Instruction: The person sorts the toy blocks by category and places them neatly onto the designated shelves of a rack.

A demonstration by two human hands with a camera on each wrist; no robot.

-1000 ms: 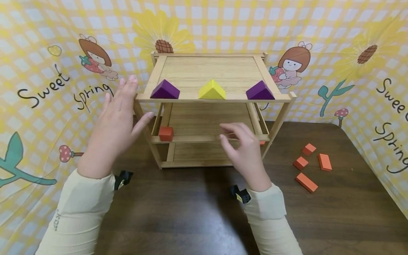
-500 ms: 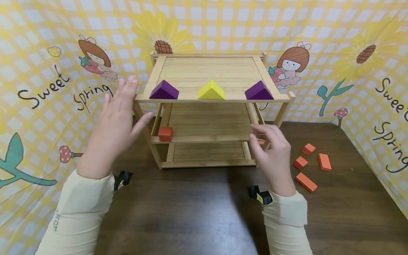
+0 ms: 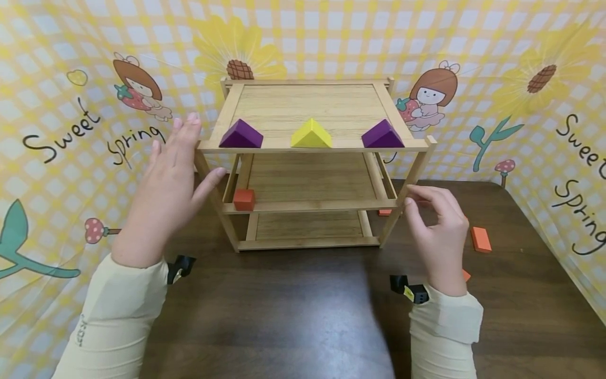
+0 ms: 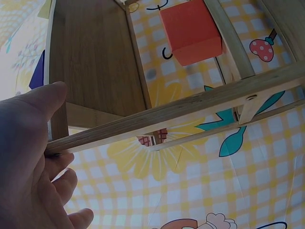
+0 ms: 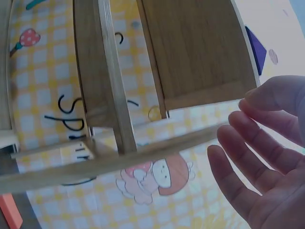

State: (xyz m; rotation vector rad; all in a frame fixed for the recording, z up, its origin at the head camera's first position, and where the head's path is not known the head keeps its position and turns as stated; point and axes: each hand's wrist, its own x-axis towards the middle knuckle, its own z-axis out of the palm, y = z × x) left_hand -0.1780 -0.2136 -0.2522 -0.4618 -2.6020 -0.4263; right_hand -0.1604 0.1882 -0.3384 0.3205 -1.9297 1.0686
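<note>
My left hand (image 3: 163, 197) rests against the upper left corner of a three-level wooden shelf (image 3: 307, 204), fingers straight and thumb apart. In the left wrist view its thumb and fingers lie on either side of the corner post (image 4: 143, 119). Beside the front right post, my right hand (image 3: 437, 231) has loosely bent fingers and holds nothing. Along the top front edge stand a purple triangular block (image 3: 241, 134), a yellow triangular block (image 3: 311, 133) and another purple triangular block (image 3: 383, 134). An orange cube (image 3: 244, 200) sits at the left front of the middle level.
To the right on the dark table (image 3: 293, 310) lies an orange rectangular block (image 3: 481, 239). Another orange block (image 3: 466, 275) is mostly hidden by my right wrist. Some orange (image 3: 385, 212) shows behind the shelf's right side. A yellow checked cloth (image 3: 331, 31) hangs around the back.
My right hand has moved right, from in front of the middle shelf to beside the right post, now covering some orange blocks. My left hand stays at the shelf's corner.
</note>
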